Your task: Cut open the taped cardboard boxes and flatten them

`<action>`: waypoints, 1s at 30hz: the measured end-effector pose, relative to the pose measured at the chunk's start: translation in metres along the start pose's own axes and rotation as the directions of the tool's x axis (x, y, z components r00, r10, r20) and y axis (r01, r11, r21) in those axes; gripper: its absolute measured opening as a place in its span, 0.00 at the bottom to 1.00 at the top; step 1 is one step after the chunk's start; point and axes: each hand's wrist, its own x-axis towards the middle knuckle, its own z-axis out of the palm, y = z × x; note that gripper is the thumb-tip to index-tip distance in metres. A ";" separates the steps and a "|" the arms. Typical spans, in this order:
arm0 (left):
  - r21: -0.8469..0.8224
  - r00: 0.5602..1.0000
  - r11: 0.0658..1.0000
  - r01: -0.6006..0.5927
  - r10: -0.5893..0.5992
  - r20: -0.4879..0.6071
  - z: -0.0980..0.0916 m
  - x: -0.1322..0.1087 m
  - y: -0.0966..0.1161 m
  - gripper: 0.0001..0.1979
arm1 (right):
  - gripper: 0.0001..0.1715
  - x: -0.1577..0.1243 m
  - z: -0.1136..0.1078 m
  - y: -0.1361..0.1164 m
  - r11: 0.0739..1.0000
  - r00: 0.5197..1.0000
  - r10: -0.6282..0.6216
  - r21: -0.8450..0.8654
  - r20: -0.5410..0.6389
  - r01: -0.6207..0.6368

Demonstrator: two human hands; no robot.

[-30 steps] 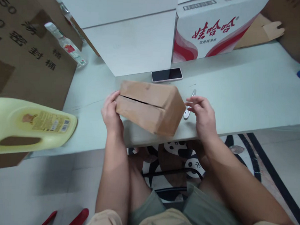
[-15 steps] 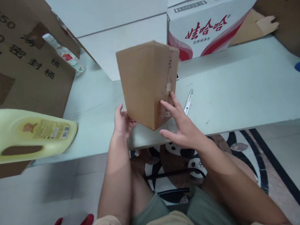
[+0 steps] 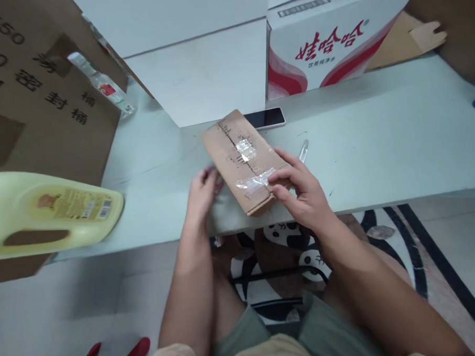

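A brown, oblong cardboard box [image 3: 228,164] sits slantwise at the near edge of a pale green tabletop [image 3: 372,147], directly in front of a seated person; whether its underside lies fully flat on the table cannot be told. Its upper face has a lengthwise seam, dark scuffs and shiny clear tape.

The person's right hand [image 3: 305,194] is half open, fingers loosely bent, fingertips against the box's near right end by the tape; how firmly it grips cannot be told. The left hand [image 3: 203,192] is beside the long left side, its fingers partly curled and blurred, so contact is unclear.

The box looks light for its size, though its contents are hidden. Its walls are probably stiff, likely to dent at the corners or give along the seam if pressed. Bare cardboard should offer good friction; the glossy tape may be slicker. The surest hold would be a palm on each long side, clear of the tape.

Beyond it lies a dark-screened, pale-edged phone [image 3: 267,118]; a slim, whitish tool [image 3: 304,150] shows past the right hand.
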 end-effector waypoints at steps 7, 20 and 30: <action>0.037 0.646 0.662 -0.748 0.741 -0.184 0.009 -0.023 0.013 0.19 | 0.15 -0.002 0.004 0.006 0.998 0.988 -0.040 0.054 0.152 0.032; 0.342 0.499 0.488 -0.803 0.865 -0.061 0.046 -0.059 0.009 0.17 | 0.18 0.000 -0.001 0.025 0.994 0.997 0.069 0.083 -0.040 -0.066; 0.317 0.498 0.478 -0.819 0.867 -0.019 0.040 -0.059 0.012 0.15 | 0.22 0.008 -0.019 0.047 0.502 0.811 0.581 -0.756 -0.066 -0.421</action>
